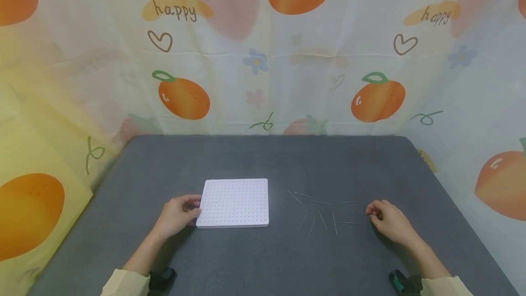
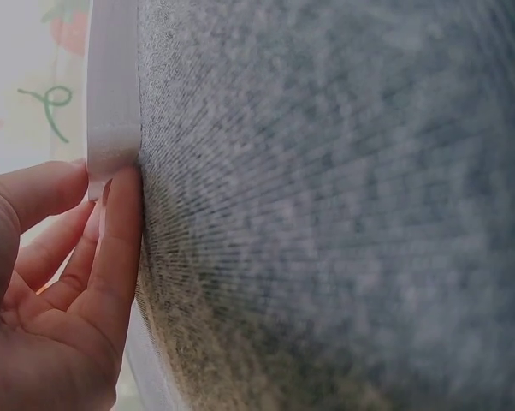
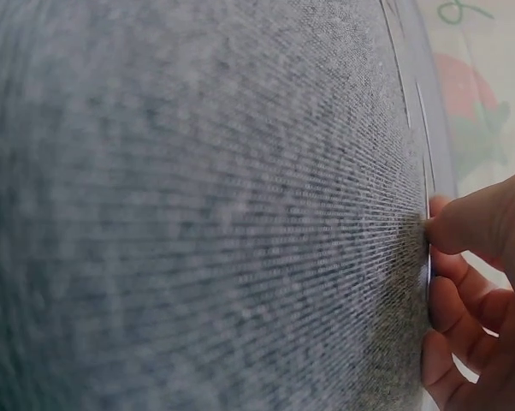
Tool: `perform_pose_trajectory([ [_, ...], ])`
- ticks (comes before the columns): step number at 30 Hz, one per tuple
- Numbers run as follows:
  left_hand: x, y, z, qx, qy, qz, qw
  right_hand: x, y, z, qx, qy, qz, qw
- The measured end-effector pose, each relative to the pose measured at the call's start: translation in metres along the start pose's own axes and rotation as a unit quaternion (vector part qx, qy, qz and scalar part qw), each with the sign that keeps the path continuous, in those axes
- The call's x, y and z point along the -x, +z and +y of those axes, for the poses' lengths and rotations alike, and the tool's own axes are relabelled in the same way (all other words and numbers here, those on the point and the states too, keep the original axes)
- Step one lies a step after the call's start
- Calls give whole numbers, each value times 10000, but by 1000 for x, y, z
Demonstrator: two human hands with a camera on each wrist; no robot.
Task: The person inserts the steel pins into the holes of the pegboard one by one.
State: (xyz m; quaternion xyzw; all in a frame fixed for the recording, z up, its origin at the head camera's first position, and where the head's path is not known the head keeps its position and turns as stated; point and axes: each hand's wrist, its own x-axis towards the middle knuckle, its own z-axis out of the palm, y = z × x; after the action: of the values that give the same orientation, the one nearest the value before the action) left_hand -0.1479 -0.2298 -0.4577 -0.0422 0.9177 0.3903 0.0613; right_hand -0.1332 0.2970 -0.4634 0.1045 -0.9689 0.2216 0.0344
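A white square board point(image 1: 234, 203) dotted with rows of small holes lies flat left of the table's middle. At its left edge, my left hand point(image 1: 176, 216) pinches the board, thumb on the top edge and fingers at the side; the left wrist view shows this grip at the board's corner point(image 2: 114, 141). To the right, several thin metal pins point(image 1: 321, 219) lie scattered on the table. My right hand point(image 1: 390, 223) pinches one thin pin point(image 1: 363, 214) between thumb and forefinger, close to the tabletop. In the right wrist view, my right hand's fingers point(image 3: 450, 304) are curled, touching the table.
The dark grey table point(image 1: 271, 159) carries the board and the pins. A printed curtain point(image 1: 304, 63) with oranges hangs behind the far edge and along both sides. Each wrist wears a black strap point(image 1: 162, 280).
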Motion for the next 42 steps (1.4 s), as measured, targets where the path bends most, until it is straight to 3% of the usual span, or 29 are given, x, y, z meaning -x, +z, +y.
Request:
perform_pose_trajectory([
  [12, 3, -1, 3, 140, -50, -46, 9999, 2, 1, 1, -357, 554, -102, 9978],
  [19, 3, 0, 2, 240, -61, -45, 9997, 1, 4, 1, -295, 553, -215, 9978],
  [42, 2, 1, 1, 187, 50, -25, 9998, 0, 6, 0, 22, 488, 6, 9988],
])
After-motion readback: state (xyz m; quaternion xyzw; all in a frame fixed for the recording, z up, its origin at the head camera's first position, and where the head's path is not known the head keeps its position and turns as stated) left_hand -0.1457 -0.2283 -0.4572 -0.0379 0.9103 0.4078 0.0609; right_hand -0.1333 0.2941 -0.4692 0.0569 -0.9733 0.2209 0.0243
